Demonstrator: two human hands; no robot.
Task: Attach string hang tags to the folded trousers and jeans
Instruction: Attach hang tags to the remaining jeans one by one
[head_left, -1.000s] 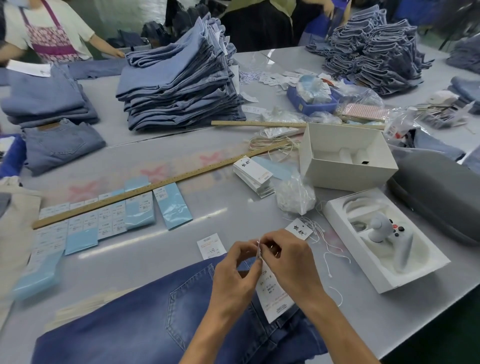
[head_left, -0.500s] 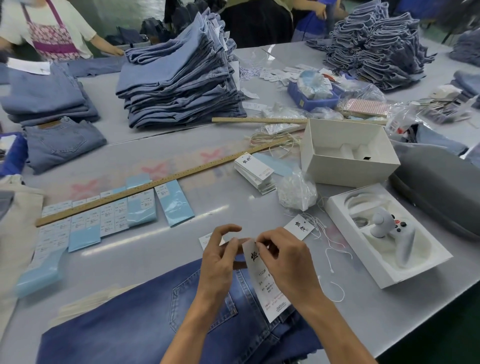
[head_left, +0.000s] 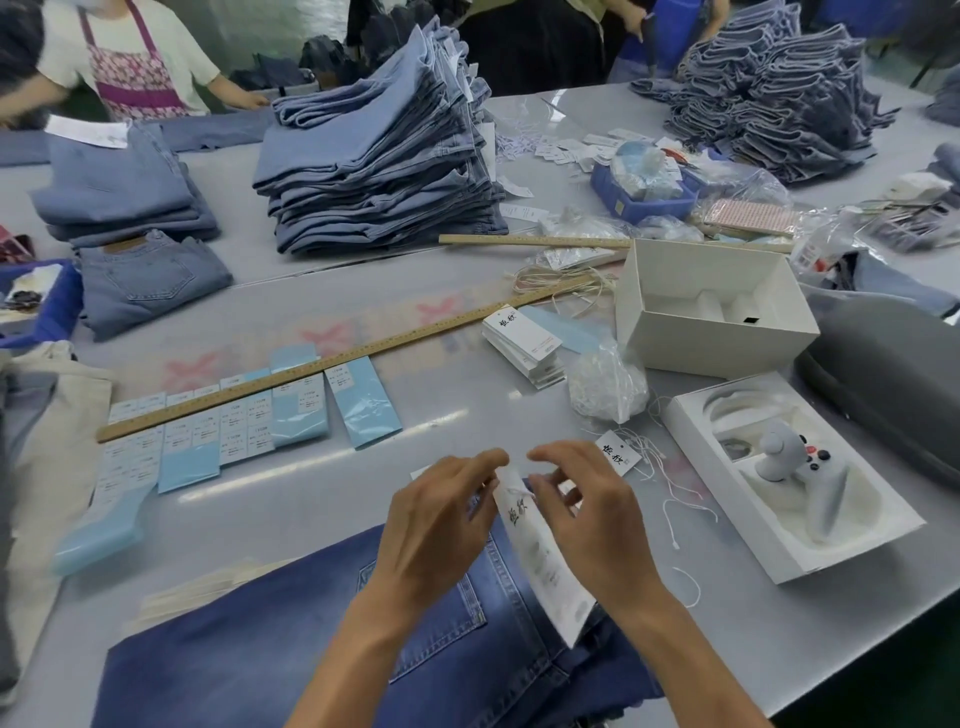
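Observation:
Dark blue jeans (head_left: 291, 639) lie folded at the table's near edge, back pocket up. A long white hang tag (head_left: 545, 564) with black lettering slants over their waistband. My left hand (head_left: 439, 525) curls its fingers against the tag's upper left edge. My right hand (head_left: 589, 525) pinches the tag's top, where a thin white string passes through; its forefinger sticks out above. The string's run through the waistband is hidden by my fingers.
A loose tag (head_left: 618, 449) and white strings (head_left: 675, 499) lie right of my hands, behind them a bag of strings (head_left: 605, 384) and a tag stack (head_left: 524, 338). A wooden ruler (head_left: 332, 364), blue size stickers (head_left: 234, 421), white boxes (head_left: 717, 304) and folded jeans piles (head_left: 379, 156) fill the table.
The tag has swung from hanging below my joined hands to lying slanted on the jeans. My hands have drawn slightly apart and the forefingers have lifted.

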